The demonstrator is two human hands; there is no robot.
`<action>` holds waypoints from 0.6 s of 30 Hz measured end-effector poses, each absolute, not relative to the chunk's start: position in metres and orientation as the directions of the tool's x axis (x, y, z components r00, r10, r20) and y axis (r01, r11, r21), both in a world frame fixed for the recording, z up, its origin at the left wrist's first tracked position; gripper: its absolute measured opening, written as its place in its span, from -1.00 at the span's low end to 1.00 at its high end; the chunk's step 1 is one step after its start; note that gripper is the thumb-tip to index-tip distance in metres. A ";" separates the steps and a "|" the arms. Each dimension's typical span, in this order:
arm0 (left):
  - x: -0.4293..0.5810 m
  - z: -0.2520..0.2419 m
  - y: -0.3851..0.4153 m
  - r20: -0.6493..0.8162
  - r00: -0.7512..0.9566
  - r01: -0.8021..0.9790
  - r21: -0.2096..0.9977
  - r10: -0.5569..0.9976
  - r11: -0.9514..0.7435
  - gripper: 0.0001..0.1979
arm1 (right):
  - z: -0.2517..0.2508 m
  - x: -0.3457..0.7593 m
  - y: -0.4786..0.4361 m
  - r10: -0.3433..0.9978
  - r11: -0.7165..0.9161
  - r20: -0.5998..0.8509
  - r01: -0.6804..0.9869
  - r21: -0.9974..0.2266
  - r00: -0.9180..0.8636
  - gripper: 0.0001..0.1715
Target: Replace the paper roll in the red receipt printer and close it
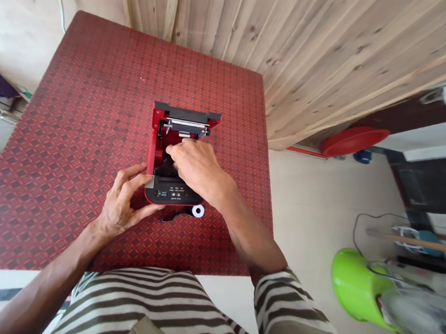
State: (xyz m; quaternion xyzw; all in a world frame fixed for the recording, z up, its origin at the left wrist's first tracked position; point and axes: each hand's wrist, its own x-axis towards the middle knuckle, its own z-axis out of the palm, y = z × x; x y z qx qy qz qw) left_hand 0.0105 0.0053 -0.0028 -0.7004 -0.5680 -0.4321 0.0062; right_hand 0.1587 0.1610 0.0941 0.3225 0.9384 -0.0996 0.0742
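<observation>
A red and black label or receipt printer point(167, 192) sits on the table, its lid point(188, 114) raised at the far side. My left hand point(121, 200) grips the printer's near left corner, fingers on the side and top, thumb along the front edge. Into the open compartment reaches my right hand point(196, 167), its fingers bent and partly hidden. A dark, loose-looking piece point(165, 169) shows just under those fingers; what they hold, if anything, is hidden. Close to the printer's near edge lies a small white paper roll point(198, 211) with a black strip point(174, 215) beside it.
A red patterned cover lies over the table point(78, 101). Wooden boards point(225, 24) stand along its far side. On the floor to the right are a lime-green bucket point(352, 283) and a red basin point(354, 140). A pale cable point(61, 3) hangs at the upper left.
</observation>
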 end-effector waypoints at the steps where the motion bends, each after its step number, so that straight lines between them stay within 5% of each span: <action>1: 0.010 -0.003 0.005 0.612 -0.020 0.800 0.484 0.791 -0.355 -0.24 | 0.094 0.159 0.160 0.586 0.776 -0.205 0.616 -0.137 -0.784 -0.70; 5: 0.011 -0.004 0.006 0.619 -0.021 0.791 0.490 0.785 -0.366 -0.24 | 0.101 0.169 0.158 0.560 0.784 -0.191 0.590 -0.194 -0.806 -0.59; 11: 0.006 0.013 0.001 0.533 -0.005 0.780 0.532 0.846 -0.330 -0.30 | 0.110 0.214 0.148 0.397 0.778 0.049 0.308 -0.547 -0.917 -0.40; 15: -0.009 0.045 0.006 0.465 0.013 0.749 0.582 0.885 -0.317 -0.26 | 0.102 0.228 0.130 0.434 0.785 0.180 0.273 -0.555 -0.883 -0.60; 18: -0.019 0.072 0.034 0.560 0.007 0.765 0.531 0.829 -0.365 -0.28 | 0.092 0.226 0.120 0.486 0.814 0.255 0.327 -0.480 -0.836 -0.78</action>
